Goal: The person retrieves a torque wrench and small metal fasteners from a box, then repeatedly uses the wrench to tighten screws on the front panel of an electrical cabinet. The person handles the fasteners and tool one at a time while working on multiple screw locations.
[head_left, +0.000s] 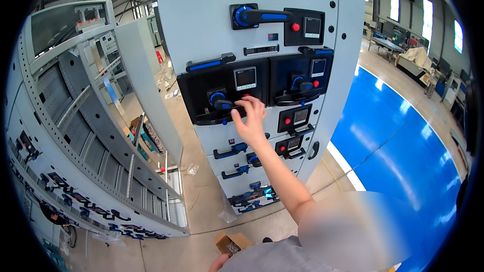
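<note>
My right hand reaches up to the left black drawer panel of a tall light-grey switchgear cabinet. Its fingers are loosely curved and apart, beside the small blue-and-black rotary handle. They partly cover a red button under a small square meter. I cannot tell whether the fingertips touch the panel. Low down at my body, my left hand is at the corner of a small open cardboard box and seems to grip it. Small metal fasteners lie inside the box.
To the left stands an open-framed cabinet with bare metal rails. A larger rotary handle and more drawer units fill the cabinet front. Blue flooring stretches to the right. Clear plastic scraps lie on the floor.
</note>
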`<state>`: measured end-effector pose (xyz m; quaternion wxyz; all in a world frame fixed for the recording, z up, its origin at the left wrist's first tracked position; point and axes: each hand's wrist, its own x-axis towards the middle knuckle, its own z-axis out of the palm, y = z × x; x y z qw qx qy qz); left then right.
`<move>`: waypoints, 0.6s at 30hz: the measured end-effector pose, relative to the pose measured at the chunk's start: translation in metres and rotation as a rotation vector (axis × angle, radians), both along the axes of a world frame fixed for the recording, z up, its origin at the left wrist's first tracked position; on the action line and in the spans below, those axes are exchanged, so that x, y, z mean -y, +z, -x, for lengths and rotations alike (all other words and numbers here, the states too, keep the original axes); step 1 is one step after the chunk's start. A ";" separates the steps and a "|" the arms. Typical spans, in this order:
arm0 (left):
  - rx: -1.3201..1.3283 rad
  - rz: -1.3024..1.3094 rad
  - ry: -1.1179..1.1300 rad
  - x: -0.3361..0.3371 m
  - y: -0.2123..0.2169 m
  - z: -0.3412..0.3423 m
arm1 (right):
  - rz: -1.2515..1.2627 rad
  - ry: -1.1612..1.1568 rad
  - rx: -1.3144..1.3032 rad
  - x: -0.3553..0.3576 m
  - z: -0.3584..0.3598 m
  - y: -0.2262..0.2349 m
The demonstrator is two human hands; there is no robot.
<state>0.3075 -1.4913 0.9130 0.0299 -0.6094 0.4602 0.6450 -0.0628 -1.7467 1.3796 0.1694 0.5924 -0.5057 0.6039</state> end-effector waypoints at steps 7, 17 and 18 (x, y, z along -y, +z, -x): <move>-0.030 0.022 0.010 0.019 0.010 0.018 | 0.500 -0.234 -0.148 -0.026 0.039 0.191; -0.090 0.126 -0.074 0.082 0.046 0.064 | 0.367 -0.489 -0.491 0.014 0.077 0.269; -0.095 0.133 -0.086 0.085 0.047 0.067 | 0.332 -0.464 -0.493 0.013 0.080 0.269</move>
